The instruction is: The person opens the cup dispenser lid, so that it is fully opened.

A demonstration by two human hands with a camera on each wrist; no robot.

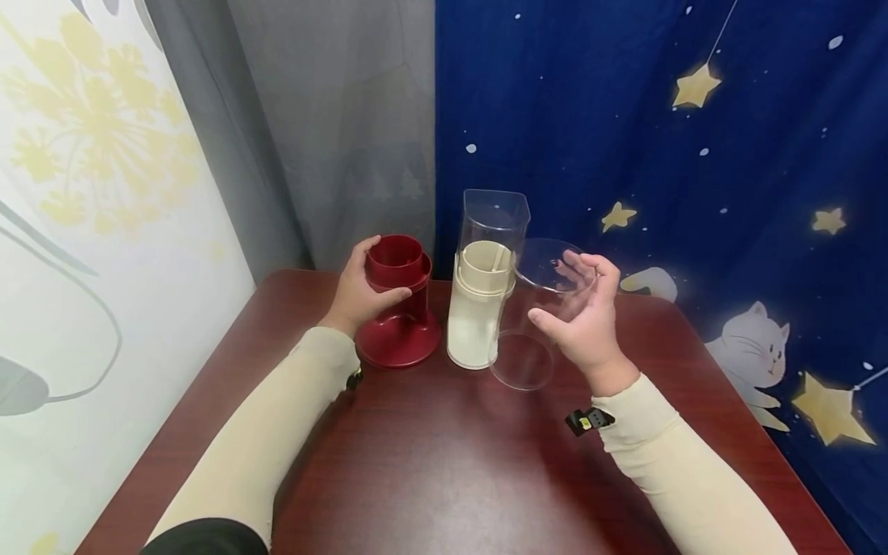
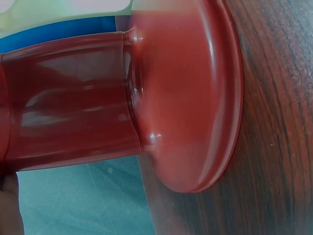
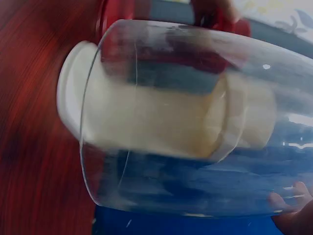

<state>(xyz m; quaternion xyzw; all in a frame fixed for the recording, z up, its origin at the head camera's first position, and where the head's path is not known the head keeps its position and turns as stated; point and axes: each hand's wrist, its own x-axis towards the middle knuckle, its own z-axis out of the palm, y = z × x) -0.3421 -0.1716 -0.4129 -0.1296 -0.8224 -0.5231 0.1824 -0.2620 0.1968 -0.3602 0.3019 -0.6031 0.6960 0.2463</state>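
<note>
My left hand [image 1: 364, 287] grips the top of a dark red plastic stand [image 1: 401, 343], fingers at its round cup-like collar and thumb across the front. The stand is upright, its wide round base on the table. In my right hand [image 1: 590, 316] is a clear plastic cylinder [image 1: 522, 327], held near its upper rim with fingers showing through the wall. The cylinder leans slightly, its lower rim close over the table. Between the hands stands a cream plastic holder [image 1: 475, 327] with a round collar. The right wrist view shows that cream holder [image 3: 161, 120] through the cylinder [image 3: 171, 196].
A clear box-like container [image 1: 496, 210] rises behind the cream holder's collar. The brown wooden table [image 1: 430, 462] ends near a grey curtain [image 1: 340, 131] and a blue star-patterned curtain [image 1: 590, 116]. A pale patterned curtain [image 1: 104, 193] hangs at the left.
</note>
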